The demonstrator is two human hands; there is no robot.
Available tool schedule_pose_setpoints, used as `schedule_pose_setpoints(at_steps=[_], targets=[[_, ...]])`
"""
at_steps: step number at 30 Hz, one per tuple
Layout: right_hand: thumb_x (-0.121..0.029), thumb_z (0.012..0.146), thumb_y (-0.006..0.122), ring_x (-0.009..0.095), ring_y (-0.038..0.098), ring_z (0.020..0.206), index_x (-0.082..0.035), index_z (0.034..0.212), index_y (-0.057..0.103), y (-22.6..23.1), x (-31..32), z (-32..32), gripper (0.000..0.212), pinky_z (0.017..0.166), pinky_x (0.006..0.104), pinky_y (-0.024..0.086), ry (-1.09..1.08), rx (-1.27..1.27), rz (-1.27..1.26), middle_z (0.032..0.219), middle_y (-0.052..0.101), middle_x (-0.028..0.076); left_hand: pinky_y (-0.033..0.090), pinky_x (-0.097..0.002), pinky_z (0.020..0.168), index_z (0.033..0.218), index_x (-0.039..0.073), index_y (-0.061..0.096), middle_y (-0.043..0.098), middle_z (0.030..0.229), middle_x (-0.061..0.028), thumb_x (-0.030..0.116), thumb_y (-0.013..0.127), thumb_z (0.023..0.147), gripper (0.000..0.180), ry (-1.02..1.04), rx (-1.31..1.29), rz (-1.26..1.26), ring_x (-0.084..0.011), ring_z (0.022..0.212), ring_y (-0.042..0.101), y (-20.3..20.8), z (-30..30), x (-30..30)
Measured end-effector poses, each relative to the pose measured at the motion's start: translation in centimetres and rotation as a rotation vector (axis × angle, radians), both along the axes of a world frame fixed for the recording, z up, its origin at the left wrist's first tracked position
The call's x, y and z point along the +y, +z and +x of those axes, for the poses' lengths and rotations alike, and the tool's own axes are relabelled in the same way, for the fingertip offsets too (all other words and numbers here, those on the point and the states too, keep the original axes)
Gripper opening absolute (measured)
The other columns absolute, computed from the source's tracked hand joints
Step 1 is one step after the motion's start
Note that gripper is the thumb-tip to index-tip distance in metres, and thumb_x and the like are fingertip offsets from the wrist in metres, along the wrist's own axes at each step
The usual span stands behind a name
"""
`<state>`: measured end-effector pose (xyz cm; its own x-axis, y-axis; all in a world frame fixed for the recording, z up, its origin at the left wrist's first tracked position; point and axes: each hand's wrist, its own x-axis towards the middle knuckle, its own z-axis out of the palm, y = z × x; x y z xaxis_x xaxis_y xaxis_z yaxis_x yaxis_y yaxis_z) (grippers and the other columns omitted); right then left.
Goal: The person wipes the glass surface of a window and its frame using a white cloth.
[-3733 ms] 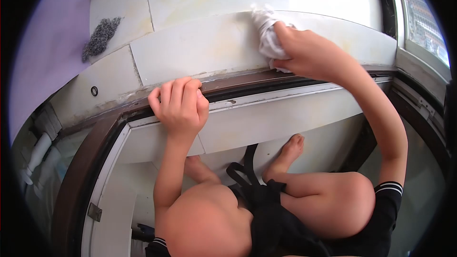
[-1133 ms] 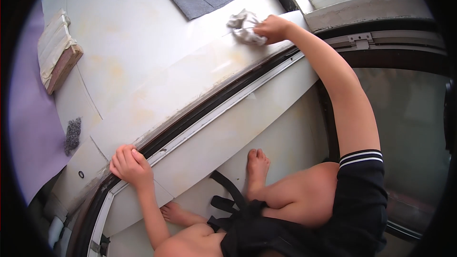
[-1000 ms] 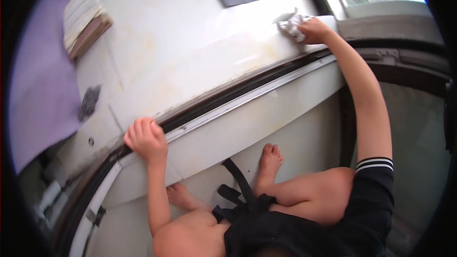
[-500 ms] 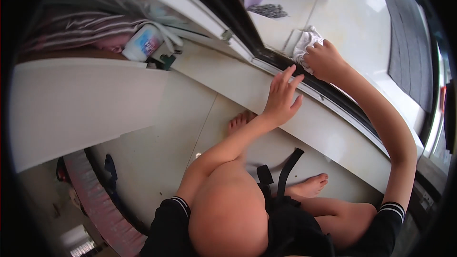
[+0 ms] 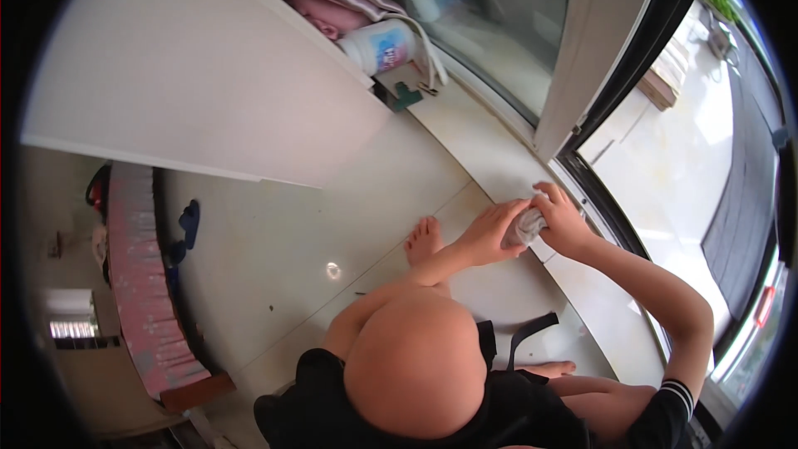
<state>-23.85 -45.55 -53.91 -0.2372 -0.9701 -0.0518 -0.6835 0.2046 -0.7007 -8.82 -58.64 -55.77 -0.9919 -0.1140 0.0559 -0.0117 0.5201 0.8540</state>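
Observation:
A crumpled whitish cloth is bunched between my two hands above the pale tiled sill. My left hand wraps round the cloth's left side. Over its right side curl the fingers of my right hand, with the index finger raised a little. Part of the cloth is hidden behind the fingers. Just beyond my right hand runs the dark sliding-door track.
At upper left, a white bottle and a green clip sit beside a white panel. Glass stands behind them. Past the track lie a grey mat and a stack of boards. Blue slippers rest on the floor at left.
My right hand has brought the cloth back from beyond the track to the near side. My left hand, earlier open and empty, now grips it too. The view has turned leftward.

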Motion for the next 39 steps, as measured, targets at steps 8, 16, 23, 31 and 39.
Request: schedule_pose_setpoints(at_steps=[8, 16, 23, 31, 39], targets=[[0.003, 0.068, 0.056, 0.040, 0.040, 0.111, -0.002, 0.115, 0.038, -2.9, 0.1, 1.5, 0.051, 0.090, 0.0418, 0.039, -0.249, -0.234, -0.129, 0.123, 0.036, 0.021, 0.026, -0.0470, 0.093, 0.111, 0.015, 0.051, 0.044, 0.124, -0.0034, 0.023, 0.068, 0.066, 0.049, 0.049, 0.093, -0.473, -0.0220, 0.117, 0.038, -5.4, -2.8, 0.2], [-0.023, 0.068, 0.067, 0.030, 0.029, 0.129, -0.009, 0.131, 0.035, -2.9, 4.2, 1.4, 0.072, 0.106, 0.0446, 0.022, 0.077, 0.341, 0.148, 0.138, 0.031, 0.014, 0.024, -0.0522, 0.091, 0.092, 0.013, 0.055, 0.050, 0.115, -0.0014, 0.016, 0.068, 0.064, 0.031, 0.307, 0.047, -0.687, -0.0228, 0.108, 0.044, -4.0, -5.7, -4.8], [-0.023, 0.072, 0.058, 0.024, 0.039, 0.123, -0.018, 0.131, 0.038, -4.2, 1.8, 0.4, 0.063, 0.099, 0.0421, 0.033, 0.413, 0.569, -0.021, 0.137, 0.035, 0.007, 0.029, -0.0427, 0.083, 0.112, 0.009, 0.048, 0.054, 0.106, -0.0066, 0.014, 0.065, 0.070, 0.046, 0.563, -0.008, -0.583, -0.0251, 0.095, 0.047, -3.6, -8.1, -9.8], [-0.020, 0.079, 0.056, 0.028, 0.038, 0.122, -0.017, 0.127, 0.044, -0.2, 7.4, -0.4, 0.049, 0.101, 0.0360, 0.033, 0.362, 0.444, 0.124, 0.137, 0.035, 0.009, 0.037, -0.0330, 0.075, 0.108, 0.006, 0.048, 0.053, 0.090, -0.0049, 0.025, 0.067, 0.064, 0.051, -0.196, 0.185, -0.374, -0.0192, 0.080, 0.053, -4.6, -6.6, 3.9], [-0.017, 0.076, 0.057, 0.025, 0.041, 0.118, -0.015, 0.122, 0.048, -1.9, 14.3, 0.3, 0.047, 0.099, 0.0360, 0.034, 0.364, 0.424, 0.172, 0.131, 0.040, 0.007, 0.036, -0.0338, 0.077, 0.107, 0.003, 0.046, 0.051, 0.088, -0.0082, 0.028, 0.070, 0.062, 0.057, -0.367, 0.242, -0.295, -0.0202, 0.084, 0.052, -4.3, -6.7, 7.4]])
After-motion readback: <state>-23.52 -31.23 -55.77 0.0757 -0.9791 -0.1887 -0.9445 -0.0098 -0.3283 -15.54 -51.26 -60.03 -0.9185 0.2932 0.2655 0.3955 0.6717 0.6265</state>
